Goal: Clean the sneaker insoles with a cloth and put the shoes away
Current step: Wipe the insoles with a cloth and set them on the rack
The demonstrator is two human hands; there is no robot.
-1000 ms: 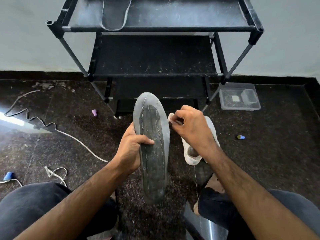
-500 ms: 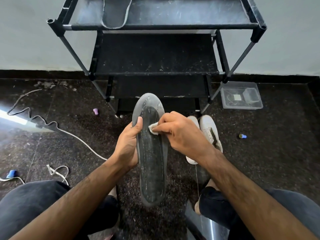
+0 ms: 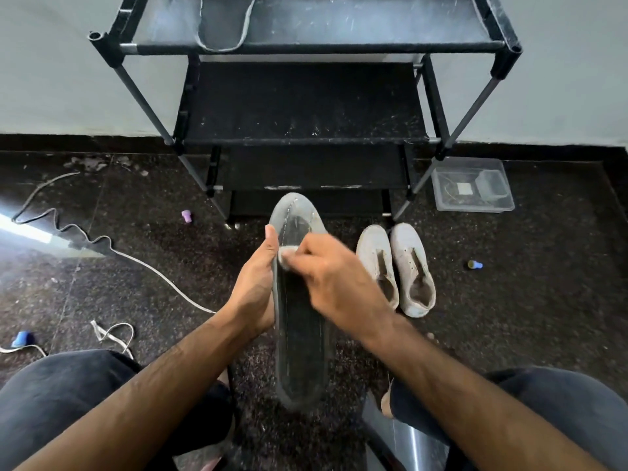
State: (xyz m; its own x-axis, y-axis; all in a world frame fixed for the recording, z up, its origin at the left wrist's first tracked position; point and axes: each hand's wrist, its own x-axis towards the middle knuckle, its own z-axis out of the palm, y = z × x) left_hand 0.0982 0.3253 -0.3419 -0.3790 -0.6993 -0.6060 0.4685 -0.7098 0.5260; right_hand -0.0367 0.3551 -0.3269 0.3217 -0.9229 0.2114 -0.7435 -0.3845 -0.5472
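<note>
My arms (image 3: pixel 163 385) bare, no sleeves/watch. Dark grey trousers (image 3: pixel 64 399) on both legs, feet bare nr chair leg (image 3: pixel 404 440).

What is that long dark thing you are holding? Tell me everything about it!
It is a shoe insole, long, dark grey, dusty, with pale stitching along its edges. It is held up lengthwise, the rounded toe end pointing away. The left hand grips its left edge, while the right hand presses a small white cloth against its upper part.

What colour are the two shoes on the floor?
The shoes are white, a bit grubby; the head view shows them.
</note>
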